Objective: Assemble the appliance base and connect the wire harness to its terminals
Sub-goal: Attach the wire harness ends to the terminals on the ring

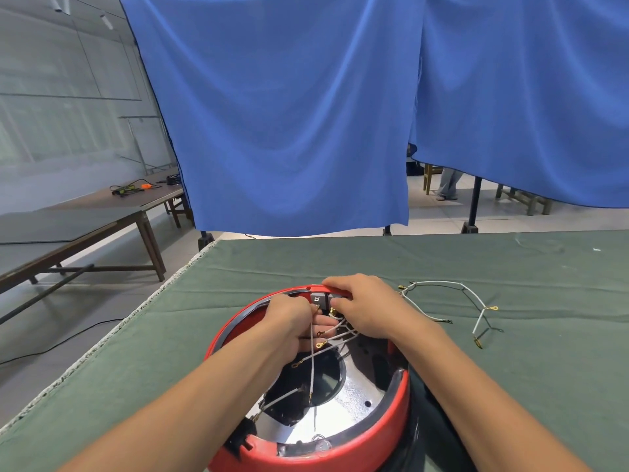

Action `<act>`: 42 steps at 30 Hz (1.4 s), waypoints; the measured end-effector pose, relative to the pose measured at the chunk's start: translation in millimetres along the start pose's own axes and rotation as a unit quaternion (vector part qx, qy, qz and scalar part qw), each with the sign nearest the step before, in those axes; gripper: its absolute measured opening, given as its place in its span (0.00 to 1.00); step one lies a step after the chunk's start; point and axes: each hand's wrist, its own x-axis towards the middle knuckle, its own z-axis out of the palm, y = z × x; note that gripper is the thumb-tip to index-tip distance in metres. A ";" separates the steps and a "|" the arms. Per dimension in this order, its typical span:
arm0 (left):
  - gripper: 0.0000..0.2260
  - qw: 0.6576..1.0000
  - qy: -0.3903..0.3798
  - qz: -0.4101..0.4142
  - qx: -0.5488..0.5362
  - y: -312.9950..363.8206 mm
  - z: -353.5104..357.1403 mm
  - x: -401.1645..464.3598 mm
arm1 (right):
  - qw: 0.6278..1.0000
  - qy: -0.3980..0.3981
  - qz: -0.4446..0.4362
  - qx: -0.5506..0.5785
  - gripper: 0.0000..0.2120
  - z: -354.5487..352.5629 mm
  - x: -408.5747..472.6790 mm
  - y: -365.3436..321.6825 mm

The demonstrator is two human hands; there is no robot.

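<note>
Your left hand [289, 321] is inside the red appliance base [384, 427], its fingers curled around the white wires of the wire harness [335, 337]. Your right hand [366, 306] rests on the far rim of the base, and its fingers pinch a wire end near the grey terminal block [318, 298]. The base stands on the green bench [510, 386] in front of you. A second harness [452, 308] lies on the bench, right of the base.
</note>
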 end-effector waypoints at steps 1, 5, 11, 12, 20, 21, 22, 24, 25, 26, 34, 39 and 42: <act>0.15 1.000 0.007 0.003 -0.006 -1.1 1.0 0.8 | 1.000 -0.001 -0.001 -0.002 0.16 -0.1 0.2 -0.2; 0.14 0.999 0.035 0.004 -0.013 -3.2 3.2 3.9 | 1.000 -0.006 -0.002 -0.006 0.15 -1.7 0.6 -0.5; 0.12 0.999 0.038 0.007 -0.010 -1.6 5.2 4.6 | 1.000 -0.009 -0.006 -0.007 0.14 -1.7 0.2 -0.4; 0.12 0.999 0.038 0.011 -0.010 -1.1 5.6 3.6 | 1.000 -0.008 -0.006 -0.009 0.14 -1.5 -0.1 -0.7; 0.08 0.995 0.022 0.049 0.080 1.6 -2.8 3.2 | 1.000 0.008 0.005 0.010 0.15 0.9 -0.9 -1.1; 0.08 0.992 0.029 0.059 0.108 1.3 -3.2 4.2 | 1.000 0.009 0.007 0.015 0.15 1.0 -0.5 -0.3; 0.08 0.987 0.037 0.068 0.142 0.8 -3.9 4.0 | 1.000 0.010 0.008 0.017 0.15 1.0 -0.1 0.6; 0.10 0.974 0.048 0.082 0.208 -2.1 -7.3 3.3 | 1.000 0.011 0.010 0.018 0.15 1.1 0.2 1.5; 0.11 0.967 0.053 0.086 0.236 -3.6 -9.5 1.7 | 1.000 0.010 0.011 0.018 0.15 1.2 0.4 1.4; 0.11 0.955 0.065 0.095 0.273 -4.8 -11.7 -0.6 | 1.000 0.008 0.011 0.017 0.15 1.5 0.4 1.5; 0.08 0.792 0.229 0.302 0.479 8.1 9.8 -18.5 | 0.989 0.047 0.046 0.129 0.14 -1.4 -3.2 3.7; 0.07 0.802 0.158 0.359 0.451 9.5 31.6 -8.4 | 0.979 0.098 0.091 0.156 0.11 -13.4 -10.4 25.5; 0.04 0.828 0.113 0.357 0.417 2.6 29.5 -1.9 | 0.970 0.139 0.148 0.135 0.11 -18.9 -13.6 50.7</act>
